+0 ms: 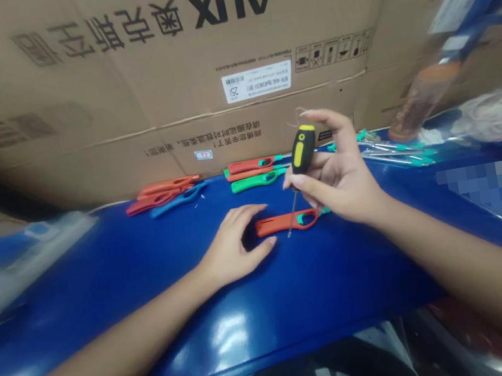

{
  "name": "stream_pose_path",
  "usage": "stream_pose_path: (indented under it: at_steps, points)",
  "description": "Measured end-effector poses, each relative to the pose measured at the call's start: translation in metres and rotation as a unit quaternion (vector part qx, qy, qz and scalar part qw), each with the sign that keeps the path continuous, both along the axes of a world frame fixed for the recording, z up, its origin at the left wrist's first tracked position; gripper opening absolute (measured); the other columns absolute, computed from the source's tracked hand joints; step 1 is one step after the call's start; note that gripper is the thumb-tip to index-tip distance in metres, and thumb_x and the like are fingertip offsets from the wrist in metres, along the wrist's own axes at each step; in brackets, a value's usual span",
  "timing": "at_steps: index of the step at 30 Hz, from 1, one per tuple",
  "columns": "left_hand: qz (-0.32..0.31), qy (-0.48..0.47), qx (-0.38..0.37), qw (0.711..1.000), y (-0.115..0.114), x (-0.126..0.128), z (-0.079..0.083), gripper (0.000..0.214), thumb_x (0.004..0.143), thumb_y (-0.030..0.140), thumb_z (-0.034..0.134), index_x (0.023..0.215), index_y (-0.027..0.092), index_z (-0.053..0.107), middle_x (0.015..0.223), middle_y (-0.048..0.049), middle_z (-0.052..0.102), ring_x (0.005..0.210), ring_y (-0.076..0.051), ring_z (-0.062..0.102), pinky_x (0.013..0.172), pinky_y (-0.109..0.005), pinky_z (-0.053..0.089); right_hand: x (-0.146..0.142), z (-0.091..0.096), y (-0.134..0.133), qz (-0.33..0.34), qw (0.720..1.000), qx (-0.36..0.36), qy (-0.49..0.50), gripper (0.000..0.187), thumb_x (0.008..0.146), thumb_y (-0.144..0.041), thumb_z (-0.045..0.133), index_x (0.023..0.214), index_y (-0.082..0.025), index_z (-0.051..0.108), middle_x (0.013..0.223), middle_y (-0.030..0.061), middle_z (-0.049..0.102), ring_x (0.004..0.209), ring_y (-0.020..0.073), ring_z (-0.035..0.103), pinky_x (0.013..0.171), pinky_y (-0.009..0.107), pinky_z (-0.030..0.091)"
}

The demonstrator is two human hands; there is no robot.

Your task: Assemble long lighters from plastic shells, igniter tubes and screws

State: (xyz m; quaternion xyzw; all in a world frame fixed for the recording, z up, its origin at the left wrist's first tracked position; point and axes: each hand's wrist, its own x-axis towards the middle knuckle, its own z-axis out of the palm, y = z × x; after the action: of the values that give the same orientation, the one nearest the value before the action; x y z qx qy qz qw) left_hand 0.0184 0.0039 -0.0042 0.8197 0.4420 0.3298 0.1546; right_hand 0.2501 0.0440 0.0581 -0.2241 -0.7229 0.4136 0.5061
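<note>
Screwdriver (302, 148) clamped at yellow-and-black handle by right hand (334, 167), shaft angled down across orange utility lighter (286, 223), apparently to bring tip to lighter. Lighter laid flat on blue surface (332, 270), between hands. Left hand (236, 245) cupped, fingers parted, at lighter's end, seemingly placed for steadying. Further lighters (253, 171) lined up beyond, against cardboard carton (120, 94), apparently set within reach.

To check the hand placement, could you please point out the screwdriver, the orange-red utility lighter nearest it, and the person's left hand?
Screwdriver (303, 148): head view, on the yellow-and-black handle.
Orange-red utility lighter (274, 225): head view, on the body.
Left hand (232, 246): head view, on the back of the hand.
</note>
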Motion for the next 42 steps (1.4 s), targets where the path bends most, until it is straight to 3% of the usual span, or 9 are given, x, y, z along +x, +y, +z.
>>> stream_pose_path:
  at_steps: [3,7,13,18,24,38,42]
  points:
    - [0.001,0.005,-0.029,1.000,0.003,0.000,-0.005,0.038,0.090,0.027,0.065,0.127,0.019,0.062,0.124,-0.0099,0.070,0.114,-0.026,0.064,0.103,-0.045,0.050,0.002,0.000,0.006,-0.036,0.997,0.059,0.014,0.070,0.090,-0.046,0.070,0.144,-0.038,0.026,0.108,0.0045,0.067,0.065,0.0139,0.065,0.051,0.027,0.056]
    - [-0.004,-0.030,-0.072,0.997,-0.004,0.015,-0.007,0.037,0.085,0.027,0.075,0.120,0.019,0.066,0.118,-0.0078,0.073,0.108,-0.023,0.068,0.098,-0.040,0.053,0.003,-0.005,0.007,-0.074,0.992,0.104,0.012,0.069,0.093,-0.046,0.065,0.149,-0.037,0.025,0.104,0.0051,0.067,0.068,0.0162,0.066,0.053,0.031,0.059]
    - [-0.013,-0.044,-0.101,0.994,-0.010,0.042,0.000,0.033,0.078,0.023,0.083,0.108,0.018,0.072,0.107,-0.0053,0.074,0.099,-0.021,0.069,0.094,-0.036,0.053,0.002,-0.016,0.009,-0.061,0.988,0.136,-0.029,0.066,0.095,-0.042,0.062,0.152,-0.033,0.028,0.094,0.0040,0.067,0.075,0.0201,0.069,0.063,0.036,0.063]
    - [-0.007,-0.058,-0.110,0.992,-0.003,0.046,-0.001,0.033,0.074,0.024,0.086,0.103,0.017,0.073,0.097,-0.0034,0.072,0.086,-0.018,0.067,0.082,-0.031,0.053,-0.003,-0.024,0.009,-0.057,0.990,0.126,-0.035,0.062,0.097,-0.041,0.060,0.150,-0.030,0.029,0.095,0.0043,0.066,0.078,0.0196,0.070,0.066,0.034,0.063]
    - [-0.022,-0.059,-0.081,0.995,-0.003,0.042,-0.007,0.030,0.078,0.028,0.083,0.105,0.018,0.073,0.099,-0.0038,0.072,0.090,-0.019,0.067,0.086,-0.033,0.052,-0.006,-0.027,0.003,-0.043,0.991,0.116,-0.044,0.061,0.096,-0.039,0.061,0.148,-0.030,0.029,0.093,0.0029,0.064,0.078,0.0193,0.070,0.069,0.036,0.063]
    - [-0.035,-0.066,-0.086,0.993,-0.002,0.041,-0.009,0.024,0.078,0.027,0.082,0.099,0.018,0.074,0.100,-0.0060,0.074,0.092,-0.022,0.068,0.087,-0.035,0.053,-0.011,-0.035,-0.001,-0.047,0.983,0.165,-0.064,0.055,0.096,-0.033,0.060,0.145,-0.032,0.033,0.126,0.0077,0.058,0.091,0.0198,0.069,0.070,0.035,0.064]
    - [-0.037,-0.069,-0.088,0.993,-0.002,0.041,-0.009,0.026,0.078,0.026,0.082,0.102,0.019,0.074,0.101,-0.0058,0.074,0.094,-0.022,0.068,0.088,-0.035,0.053,-0.011,-0.035,0.000,-0.048,0.983,0.167,-0.064,0.055,0.095,-0.032,0.062,0.142,-0.031,0.034,0.124,0.0075,0.058,0.087,0.0176,0.069,0.070,0.035,0.063]
